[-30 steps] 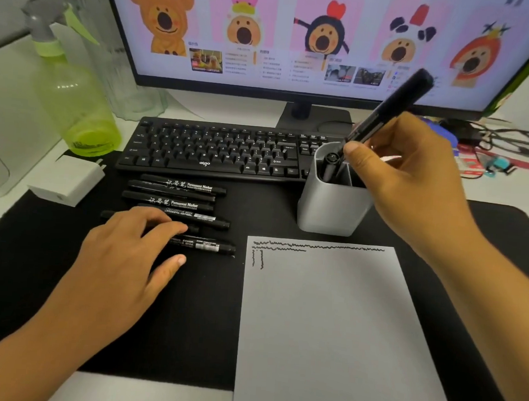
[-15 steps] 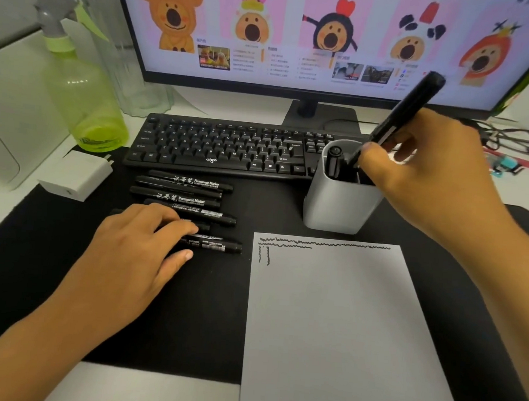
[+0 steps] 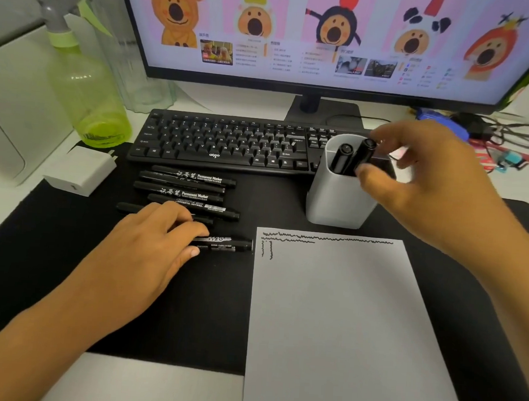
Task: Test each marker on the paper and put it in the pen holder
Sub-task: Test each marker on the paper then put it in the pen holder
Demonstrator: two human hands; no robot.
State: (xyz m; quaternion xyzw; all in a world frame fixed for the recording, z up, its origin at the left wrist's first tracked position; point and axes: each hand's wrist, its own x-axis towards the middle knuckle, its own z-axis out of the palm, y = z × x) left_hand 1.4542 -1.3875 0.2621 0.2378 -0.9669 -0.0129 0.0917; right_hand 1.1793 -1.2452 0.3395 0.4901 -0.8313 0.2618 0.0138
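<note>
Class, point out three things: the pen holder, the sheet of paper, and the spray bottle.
pen holder (image 3: 335,202), head view, on its bare front wall.
sheet of paper (image 3: 342,324), head view, on its blank middle.
spray bottle (image 3: 86,94), head view, on its green body.

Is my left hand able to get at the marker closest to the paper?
Probably yes: the left hand already lies over the nearest marker, its fingers touching the barrel, with nothing between.
</note>
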